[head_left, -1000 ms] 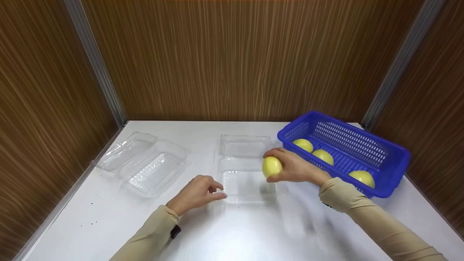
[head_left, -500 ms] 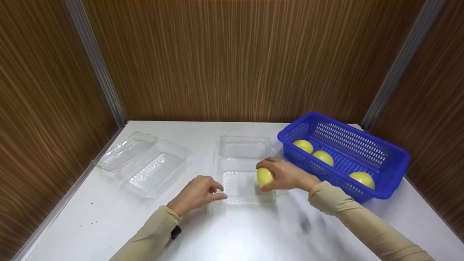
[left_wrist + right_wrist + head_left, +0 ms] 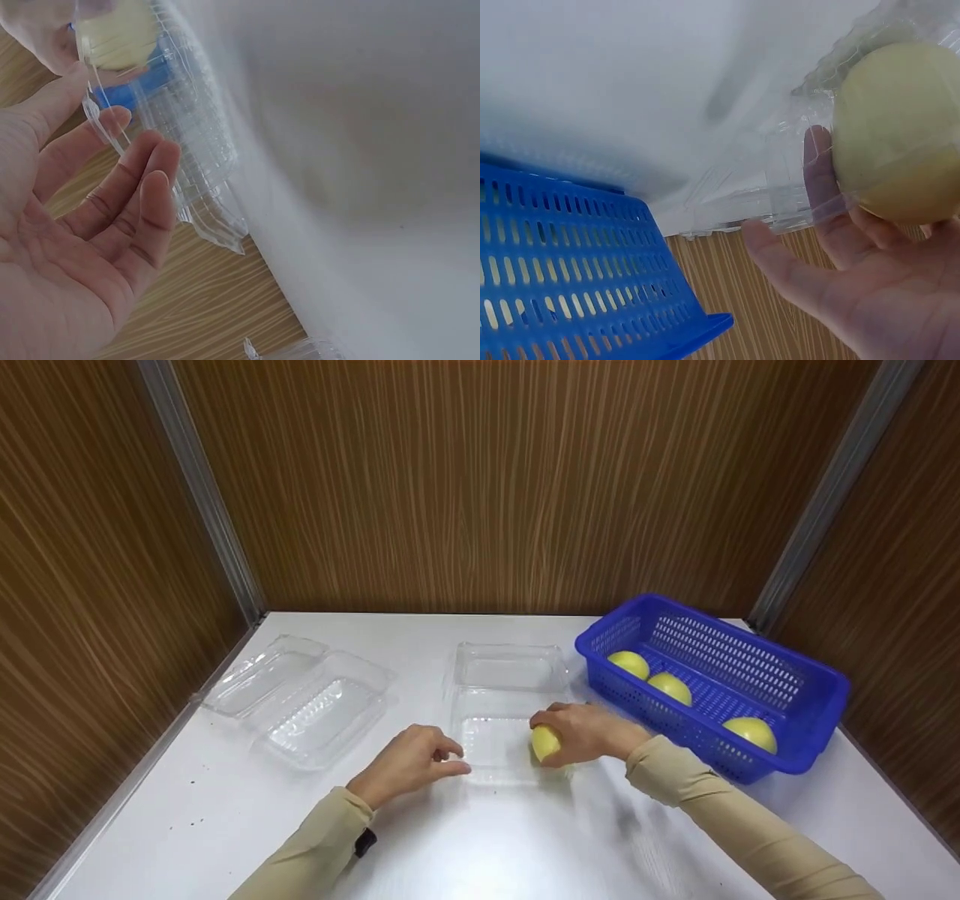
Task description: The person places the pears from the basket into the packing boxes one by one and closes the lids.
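A smooth, round yellow fruit point(image 3: 545, 743) is in the near half of an opened clear plastic clamshell container point(image 3: 493, 741). My right hand point(image 3: 585, 733) grips it from the right, thumb on the near side and fingers on the far side. In the right wrist view, the fruit point(image 3: 900, 124) shows through the clear plastic. At the container's left edge rests my left hand point(image 3: 409, 760), its thumb and forefinger touching the rim with a gap between their tips. The left wrist view shows the other fingers point(image 3: 154, 202) loosely bent, holding nothing.
A blue perforated basket point(image 3: 814, 690) stands at the right with 3 yellow fruits, one being this fruit point(image 3: 751, 733). Another opened clear container point(image 3: 322, 720) lies at the left. Wood-patterned panels point(image 3: 480, 487) enclose the white table point(image 3: 487, 840) at the back and sides.
My right hand has moved left and down with the yellow fruit, from above the container's right side into its near half. My left hand has stayed in place.
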A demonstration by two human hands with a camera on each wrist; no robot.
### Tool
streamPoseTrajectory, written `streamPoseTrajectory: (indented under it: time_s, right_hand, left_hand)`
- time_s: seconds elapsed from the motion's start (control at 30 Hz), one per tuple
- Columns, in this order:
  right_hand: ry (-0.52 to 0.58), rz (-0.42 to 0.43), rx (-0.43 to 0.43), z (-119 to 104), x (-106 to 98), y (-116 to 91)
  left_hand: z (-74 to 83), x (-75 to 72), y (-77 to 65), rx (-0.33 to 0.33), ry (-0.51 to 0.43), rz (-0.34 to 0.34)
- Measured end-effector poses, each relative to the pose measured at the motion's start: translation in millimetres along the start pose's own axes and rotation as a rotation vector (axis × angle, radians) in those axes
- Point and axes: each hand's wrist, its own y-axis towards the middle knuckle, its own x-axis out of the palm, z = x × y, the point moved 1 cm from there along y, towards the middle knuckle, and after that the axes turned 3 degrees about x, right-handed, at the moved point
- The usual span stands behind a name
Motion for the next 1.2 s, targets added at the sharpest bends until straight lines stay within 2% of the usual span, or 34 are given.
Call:
streamPoseTrajectory:
  time_s: [0.2,0.33,0.5,0.67,0.77,1.0,1.2]
  right_hand:
    - [0.051,-0.036,-0.027,0,-4,-4]
    - [0.035,-0.024,-0.075,0,-4,-7]
    - [0.033,0.013,-0.134,1,-2,-9]
    - [0.051,0.096,-0.233,1,-4,-12]
    - [0.054,0.143,-0.263,0,-6,-14]
    - [0.056,0.216,-0.239,1,-11,-20]
    - [0.068,0.277,-0.153,4,-15,-25]
  left_hand:
    - [-0.3,-0.8,0.4,-0.002,0.004,0.000]
    - [-0.1,-0.7,0.0,-0.008,0.005,-0.002]
    - [0.7,-0.2,-0.6,-0.004,0.005,-0.001]
    - [1.4,-0.4,-1.4,0.019,-0.014,-0.002]
    - [1.7,-0.6,-2.1,0.030,-0.019,0.001]
    - [-0.5,0.5,-3.5,0.053,-0.002,0.014]
    - [-2.8,0.7,-5.6,0.080,0.010,0.026]
